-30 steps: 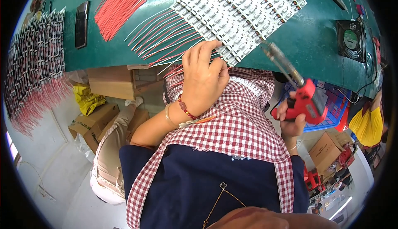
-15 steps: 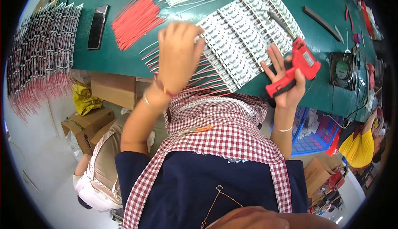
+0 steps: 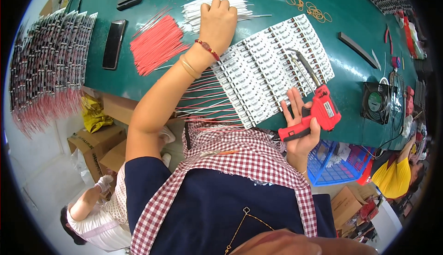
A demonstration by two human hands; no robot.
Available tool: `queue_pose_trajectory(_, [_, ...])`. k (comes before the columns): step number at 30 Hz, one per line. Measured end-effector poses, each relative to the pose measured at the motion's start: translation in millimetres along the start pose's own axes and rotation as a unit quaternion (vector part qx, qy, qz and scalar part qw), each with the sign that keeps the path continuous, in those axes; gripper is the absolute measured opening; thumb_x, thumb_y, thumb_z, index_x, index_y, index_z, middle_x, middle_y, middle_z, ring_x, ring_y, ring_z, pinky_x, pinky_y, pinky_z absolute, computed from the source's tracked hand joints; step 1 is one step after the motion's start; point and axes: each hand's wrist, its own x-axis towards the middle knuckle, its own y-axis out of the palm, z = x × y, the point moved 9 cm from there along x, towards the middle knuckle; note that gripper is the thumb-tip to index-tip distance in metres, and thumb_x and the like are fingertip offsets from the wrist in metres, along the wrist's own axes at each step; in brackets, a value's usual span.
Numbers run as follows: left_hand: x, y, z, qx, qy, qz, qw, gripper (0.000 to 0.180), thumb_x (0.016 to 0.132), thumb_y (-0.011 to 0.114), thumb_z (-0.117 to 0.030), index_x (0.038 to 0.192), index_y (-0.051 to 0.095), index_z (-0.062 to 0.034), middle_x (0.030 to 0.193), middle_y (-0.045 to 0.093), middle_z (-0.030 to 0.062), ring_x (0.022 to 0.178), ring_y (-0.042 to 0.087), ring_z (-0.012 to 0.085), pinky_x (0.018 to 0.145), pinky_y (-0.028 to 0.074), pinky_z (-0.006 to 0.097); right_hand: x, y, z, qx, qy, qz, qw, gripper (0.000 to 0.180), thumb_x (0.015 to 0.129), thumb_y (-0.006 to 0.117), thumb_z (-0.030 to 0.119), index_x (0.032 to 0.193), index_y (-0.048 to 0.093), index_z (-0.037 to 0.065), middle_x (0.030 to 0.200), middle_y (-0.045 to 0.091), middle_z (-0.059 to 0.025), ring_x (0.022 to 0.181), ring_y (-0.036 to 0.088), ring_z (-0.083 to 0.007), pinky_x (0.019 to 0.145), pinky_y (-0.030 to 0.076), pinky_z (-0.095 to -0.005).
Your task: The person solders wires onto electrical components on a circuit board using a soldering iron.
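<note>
My left hand (image 3: 218,23) reaches over the heap of white wires (image 3: 244,1). Its fingers are curled down and their tips are hidden, so any wire in them cannot be made out. A red soldering gun (image 3: 326,112) lies in my right hand (image 3: 304,137), the palm and thumb round its handle and some fingers stretched out. Its thin metal tip points away over the panel of white circuit boards (image 3: 258,66). Red and white wires (image 3: 207,98) stick out from the panel's left edge toward my checked apron.
Left of the white heap lie a bundle of red wires (image 3: 157,45) and a phone (image 3: 114,45). Finished-looking wired boards (image 3: 50,56) hang at the far left. Rubber bands (image 3: 314,11), a dark bar (image 3: 357,50) and a small fan (image 3: 376,102) occupy the right side. Other people sit nearby.
My left hand has moved away from the panel's left edge, up to the white wires. My right hand with the soldering gun has shifted slightly left and nearer. The view has tilted a little.
</note>
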Motion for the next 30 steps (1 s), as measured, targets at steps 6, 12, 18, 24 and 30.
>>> queue_pose_trajectory(6, [11.7, -29.0, 33.8, -0.166, -0.065, -0.057, 0.982, 0.01, 0.082, 0.065, -0.014, 0.086, 0.067, -0.0052, 0.08, 0.064, 0.0074, 0.082, 0.059, 0.0236, 0.072, 0.043, 0.037, 1.2, 5.6, 2.3, -0.023, 0.017, 0.007, 1.0, 0.039, 0.087, 0.056, 0.031, 0.117, 0.045, 0.008, 0.144, 0.032, -0.0297, 0.137, 0.029, -0.0428, 0.111, 0.025, -0.0565])
queue_pose_trajectory(12, [-3.6, -40.0, 66.5, -0.593, -0.265, -0.119, 0.751, 0.021, 0.093, 0.056, -0.009, 0.106, 0.064, 0.0048, 0.084, 0.062, 0.0074, 0.071, 0.06, 0.0104, 0.069, 0.05, 0.024, -0.8, 3.3, 2.0, -0.029, 0.013, 0.004, 0.999, 0.039, 0.088, 0.056, 0.032, 0.116, 0.046, 0.008, 0.144, 0.034, -0.0298, 0.137, 0.029, -0.0422, 0.111, 0.025, -0.056])
queue_pose_trajectory(18, [-27.1, -21.6, 69.4, -0.677, -0.279, -0.167, 0.661, 0.028, 0.097, 0.053, -0.014, 0.116, 0.061, 0.0052, 0.095, 0.063, 0.0066, 0.081, 0.058, 0.0099, 0.076, 0.05, 0.023, -0.4, 1.0, 2.5, -0.033, 0.017, 0.017, 0.999, 0.041, 0.088, 0.055, 0.034, 0.118, 0.046, 0.007, 0.144, 0.033, -0.0296, 0.137, 0.029, -0.0423, 0.111, 0.025, -0.0563])
queue_pose_trajectory(24, [-28.7, -23.5, 60.6, -0.664, -0.25, -0.093, 0.698, 0.032, 0.098, 0.052, -0.018, 0.12, 0.059, 0.0046, 0.092, 0.06, 0.0022, 0.082, 0.053, 0.0081, 0.076, 0.045, 0.023, 3.0, 7.9, 10.7, -0.037, 0.018, 0.025, 0.999, 0.043, 0.088, 0.056, 0.036, 0.117, 0.047, 0.006, 0.145, 0.031, -0.0291, 0.137, 0.029, -0.0422, 0.109, 0.029, -0.0586])
queue_pose_trajectory(30, [-44.3, -43.5, 63.6, -0.629, -0.238, -0.105, 0.732, 0.026, 0.097, 0.052, -0.014, 0.113, 0.062, 0.0039, 0.09, 0.057, 0.0035, 0.081, 0.055, 0.0101, 0.075, 0.047, 0.024, 9.7, 19.3, 48.8, -0.074, -0.027, 0.035, 0.996, 0.045, 0.09, 0.057, 0.039, 0.116, 0.046, 0.004, 0.132, 0.044, -0.0269, 0.117, 0.052, -0.0344, 0.097, 0.046, -0.0551])
